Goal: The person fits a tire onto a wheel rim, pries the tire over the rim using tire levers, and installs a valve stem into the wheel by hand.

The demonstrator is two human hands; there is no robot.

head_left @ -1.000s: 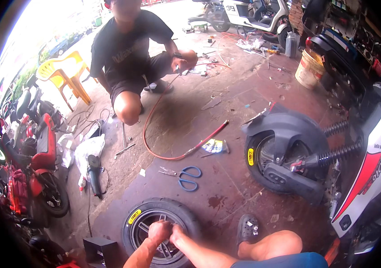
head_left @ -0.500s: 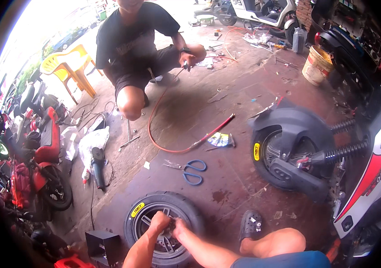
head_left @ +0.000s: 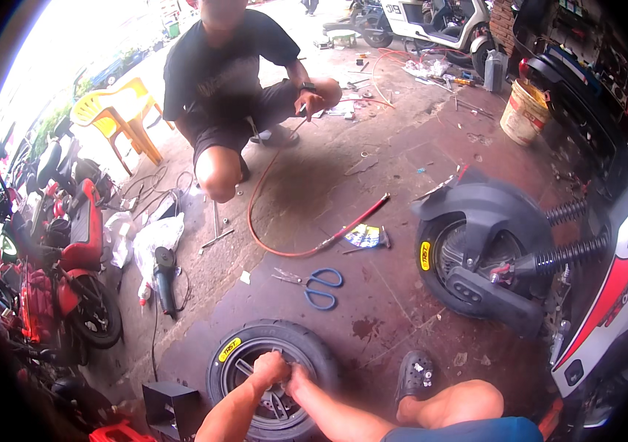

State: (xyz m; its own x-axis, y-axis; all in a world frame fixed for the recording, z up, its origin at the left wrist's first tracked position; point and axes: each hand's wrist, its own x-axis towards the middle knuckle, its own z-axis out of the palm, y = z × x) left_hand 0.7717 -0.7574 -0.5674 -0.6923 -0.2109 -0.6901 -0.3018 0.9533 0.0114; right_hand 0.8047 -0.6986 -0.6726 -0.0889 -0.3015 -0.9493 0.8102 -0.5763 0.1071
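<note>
A wheel with a black tyre (head_left: 220,377) and dark spoked rim lies flat on the floor before me, a yellow sticker on its sidewall. Over its hub, my left hand (head_left: 270,366) is closed with the fingers curled in. My right hand (head_left: 298,380) sits close beside it, also closed at the hub. Whatever the fingers grip is hidden by the hands. Beyond the tyre lie blue-handled scissors (head_left: 321,278), blades pointing left. A red hose (head_left: 261,239) curves across the floor toward a person (head_left: 227,81) squatting opposite, one hand holding something small.
A scooter with its rear wheel (head_left: 469,247) stands at right. An angle grinder (head_left: 164,280), plastic bags (head_left: 158,239) and a T-shaped wrench (head_left: 217,234) lie at left. A black box (head_left: 170,407) is beside the tyre. Farther off are a bucket (head_left: 525,114) and yellow chairs (head_left: 115,110).
The whole view has shifted slightly. My hands stay closed at the wheel hub, with little visible movement.
</note>
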